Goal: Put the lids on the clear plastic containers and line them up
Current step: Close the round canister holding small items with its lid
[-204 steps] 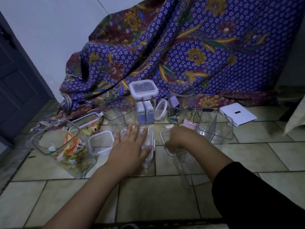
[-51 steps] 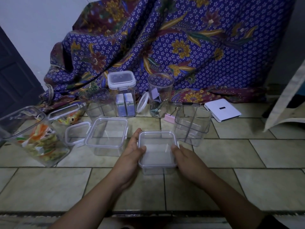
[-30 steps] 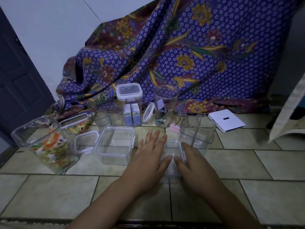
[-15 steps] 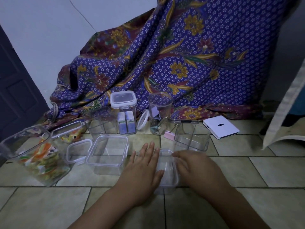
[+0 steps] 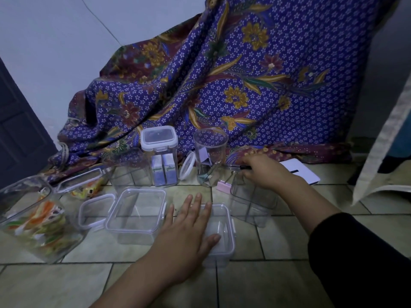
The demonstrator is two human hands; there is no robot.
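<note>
My left hand (image 5: pixel 189 227) lies flat with straight fingers on the lid of a small clear container (image 5: pixel 225 232) on the floor tiles in front of me. My right hand (image 5: pixel 264 172) is further back on the right, its fingers curled over the top rim of an open square clear container (image 5: pixel 251 203). A wider lidded container (image 5: pixel 135 213) stands just left of my left hand, and a loose lid (image 5: pixel 94 210) lies beside it. Behind them are a tall lidded container (image 5: pixel 159 161), a round open jar (image 5: pixel 210 156) and its round lid (image 5: pixel 186 168).
A large tilted container with snack packets (image 5: pixel 33 221) sits at far left, another with a lid (image 5: pixel 82 183) behind it, and an open clear one (image 5: pixel 131 172) nearby. A pink clip (image 5: pixel 223 187), a white box (image 5: pixel 300 173), patterned cloth (image 5: pixel 222 85) and a dark door (image 5: pixel 17 138) ring the area.
My right hand has left the small container's lid and reached back right to the open square container. My left hand stays flat on the small lid.
</note>
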